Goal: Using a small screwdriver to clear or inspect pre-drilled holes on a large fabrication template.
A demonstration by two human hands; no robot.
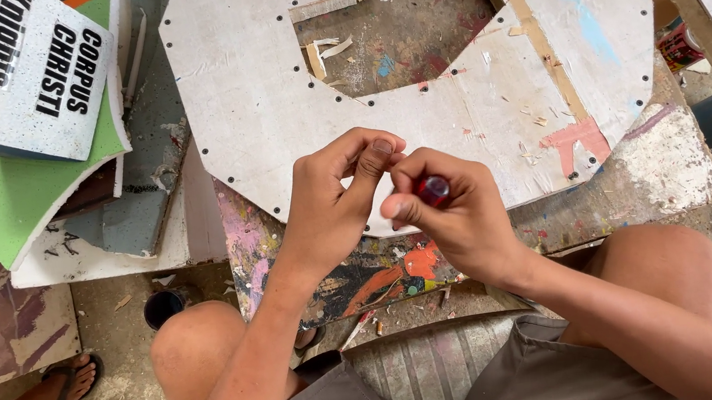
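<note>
- Two hands, both the person's own, meet just above the near edge of one white board (260,122).
- Right hand (464,219): grip closed around one small red-capped thing (433,190), a tool handle or bottle, can't tell which; only the round red end shows, the rest is hidden in the fist.
- Left hand (334,198): thumb and forefinger pinched together right beside the red cap, touching the right hand; whatever is pinched is too small to make out.
- One white board, many-sided with a big cut-out in the middle, rows of dark screw heads along its edges, lies on a paint-smeared table (670,167) just beyond both grips.
- Wood chips scattered on the board beyond the right grip.
- Far left of the left grip: one stack of foam sheets (18,174), white on green, cut off by the frame.
- One dark cup (164,306) on the floor below the left grip, beside the knee.
- One sandalled foot (71,380) of another person at lower left, mostly cut off.
</note>
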